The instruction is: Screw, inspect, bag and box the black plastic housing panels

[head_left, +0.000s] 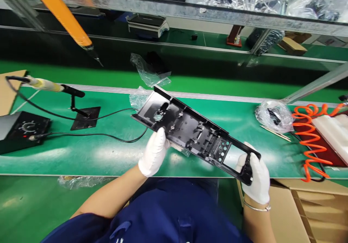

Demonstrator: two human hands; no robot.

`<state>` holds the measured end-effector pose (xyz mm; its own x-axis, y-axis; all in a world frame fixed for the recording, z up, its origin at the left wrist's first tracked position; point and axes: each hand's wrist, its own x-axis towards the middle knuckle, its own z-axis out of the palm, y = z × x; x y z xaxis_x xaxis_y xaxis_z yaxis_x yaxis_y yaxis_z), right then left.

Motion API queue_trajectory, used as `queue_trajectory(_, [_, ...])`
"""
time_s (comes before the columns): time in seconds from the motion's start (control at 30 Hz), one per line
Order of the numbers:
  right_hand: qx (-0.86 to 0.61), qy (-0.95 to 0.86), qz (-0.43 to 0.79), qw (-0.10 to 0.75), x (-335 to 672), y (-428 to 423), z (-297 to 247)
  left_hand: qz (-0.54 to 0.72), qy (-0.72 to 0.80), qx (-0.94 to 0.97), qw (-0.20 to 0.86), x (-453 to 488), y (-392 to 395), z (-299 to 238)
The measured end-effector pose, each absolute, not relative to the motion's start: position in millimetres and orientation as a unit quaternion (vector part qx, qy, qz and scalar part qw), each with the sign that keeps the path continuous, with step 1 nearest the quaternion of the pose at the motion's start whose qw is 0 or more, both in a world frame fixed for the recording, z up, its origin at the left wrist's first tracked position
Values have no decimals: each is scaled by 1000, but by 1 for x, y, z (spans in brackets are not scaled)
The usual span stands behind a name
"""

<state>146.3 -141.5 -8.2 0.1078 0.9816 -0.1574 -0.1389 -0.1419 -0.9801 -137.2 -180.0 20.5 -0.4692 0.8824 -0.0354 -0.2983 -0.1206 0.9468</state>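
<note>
Both my hands wear white gloves and hold a long black plastic panel [190, 129] above the green bench, its inner side with ribs and cut-outs facing up. My left hand [153, 152] grips the panel's near edge around its middle-left, fingers curled under it. My right hand [255, 179] is closed around the panel's right end. The panel slants from upper left to lower right.
A soldering iron on its stand [81, 112] and a black control box [21, 130] sit at the left with cables. An orange screwdriver [62, 16] hangs above. Plastic bags [273, 116], an orange coiled hose [312, 141] and cardboard boxes [312, 210] are at the right.
</note>
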Motion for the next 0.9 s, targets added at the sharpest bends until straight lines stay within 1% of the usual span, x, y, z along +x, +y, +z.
queue_trajectory(0.23, [-506,-433,533,522,138,-149,7,732,485,227,421,-141,-180,32])
queue_trajectory(0.33, [-511,-432,545,506,136,-150,14,743,481,215,412,-142,-178,34])
queue_trajectory(0.57, [-526,-409,563,490,134,-147,23,732,482,259,406,-145,-175,33])
queue_trajectory(0.7, [-528,-418,549,495,134,-149,19,714,489,254,431,-140,-174,36])
queue_trajectory(0.77, [-534,-447,494,521,136,-151,16,706,472,260,459,-138,-170,36])
queue_trajectory(0.83, [-538,-527,373,543,138,-152,14,682,453,256,514,-137,-162,33])
queue_trajectory(0.87, [-521,-599,295,531,140,-152,13,661,452,244,547,-137,-158,31])
queue_trajectory(0.9, [-485,-685,215,499,141,-152,12,641,460,226,572,-137,-152,28])
